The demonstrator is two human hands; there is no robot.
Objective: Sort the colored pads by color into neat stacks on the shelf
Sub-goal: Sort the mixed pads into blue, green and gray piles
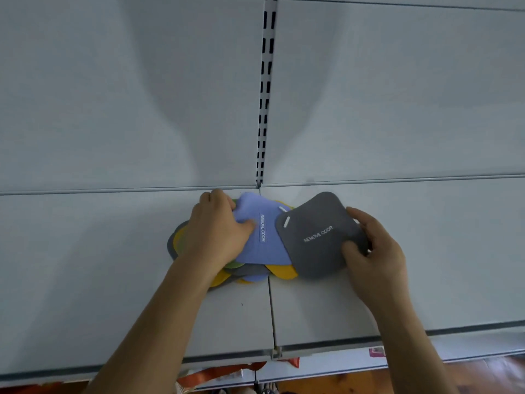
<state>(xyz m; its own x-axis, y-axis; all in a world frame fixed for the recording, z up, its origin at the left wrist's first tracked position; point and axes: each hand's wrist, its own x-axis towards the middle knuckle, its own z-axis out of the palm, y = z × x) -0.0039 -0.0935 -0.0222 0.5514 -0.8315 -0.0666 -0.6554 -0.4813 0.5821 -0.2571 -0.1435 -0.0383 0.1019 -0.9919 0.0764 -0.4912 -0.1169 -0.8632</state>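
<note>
Clearly our right hand (372, 251) pinched the light, floppy gray pad (318, 237) by its edge; our left hand (218, 231) gripped the blue pad (264, 248).

A pile of pads (250, 273) lies mid-shelf (85, 265); one pad (318, 237) overlaps the pile's right side.

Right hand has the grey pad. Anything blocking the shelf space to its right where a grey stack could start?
Nothing visible blocks it. The right hand holds the grey pad at the right edge of the mixed pile, and the shelf to the right of that hand shows only bare surface.
</note>
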